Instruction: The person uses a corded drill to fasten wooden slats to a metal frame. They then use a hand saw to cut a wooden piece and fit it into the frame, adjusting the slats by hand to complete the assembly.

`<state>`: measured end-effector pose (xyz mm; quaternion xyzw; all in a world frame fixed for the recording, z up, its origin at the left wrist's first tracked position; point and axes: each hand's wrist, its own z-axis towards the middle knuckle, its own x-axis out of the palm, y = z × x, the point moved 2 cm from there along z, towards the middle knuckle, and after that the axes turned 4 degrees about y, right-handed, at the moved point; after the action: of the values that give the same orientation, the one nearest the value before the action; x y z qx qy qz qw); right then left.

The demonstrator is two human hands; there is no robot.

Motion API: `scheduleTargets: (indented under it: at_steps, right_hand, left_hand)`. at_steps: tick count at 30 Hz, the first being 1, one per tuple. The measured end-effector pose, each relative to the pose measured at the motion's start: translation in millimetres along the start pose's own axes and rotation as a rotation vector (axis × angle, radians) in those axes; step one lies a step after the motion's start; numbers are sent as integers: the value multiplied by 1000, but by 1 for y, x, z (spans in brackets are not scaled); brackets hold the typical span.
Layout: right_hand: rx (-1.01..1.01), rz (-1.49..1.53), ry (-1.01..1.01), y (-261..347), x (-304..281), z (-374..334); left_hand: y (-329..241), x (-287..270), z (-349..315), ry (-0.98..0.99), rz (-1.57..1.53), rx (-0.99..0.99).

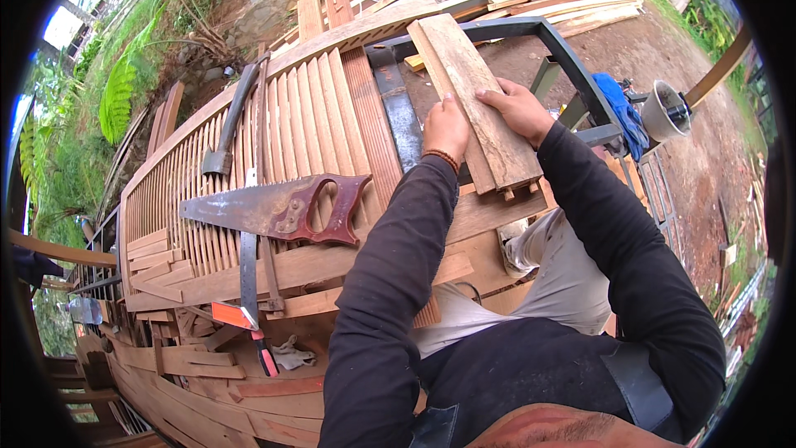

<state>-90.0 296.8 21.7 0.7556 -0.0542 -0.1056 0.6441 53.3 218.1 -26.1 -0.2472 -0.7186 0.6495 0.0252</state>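
Note:
A thick wooden board (477, 91) with a grooved edge, perhaps a few pieces stacked together, slants over the black metal frame in front of me. My left hand (448, 129) is closed on its left edge. My right hand (518, 110) grips the right side, thumb on top and fingers hidden underneath. Left of my arms, a handsaw (274, 206) with a reddish-brown handle rests on a slatted wooden panel (315, 112). Beyond the saw lies a hatchet-like tool (232, 120) with a grey handle. A metal strip (249, 270) passes under the saw.
The black metal frame (572, 58) surrounds the board's far end. A blue cloth (622, 112) hangs at its right, beside a whitish bucket (663, 112). Wood strips (564, 8) lie on the ground behind. A red-handled tool (264, 353) and a glove (293, 354) lie at the lower left.

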Motion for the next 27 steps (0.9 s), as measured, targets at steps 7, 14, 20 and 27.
scheduleTargets:
  at_steps: [7, 14, 20, 27]
  right_hand:
    - [9, -20, 3, 8, 5, -1]
    - [26, 73, 5, -2, 6, 5]
    - [20, 5, -11, -4, -1, 9]
    - [73, -16, 12, 1, 0, 2]
  left_hand:
    - [6, 1, 3, 1, -24, 8]
    - [-5, -6, 1, -10, 40, 10]
    - [-13, -5, -2, 19, 116, 26]
    - [1, -1, 3, 38, 58, -7]
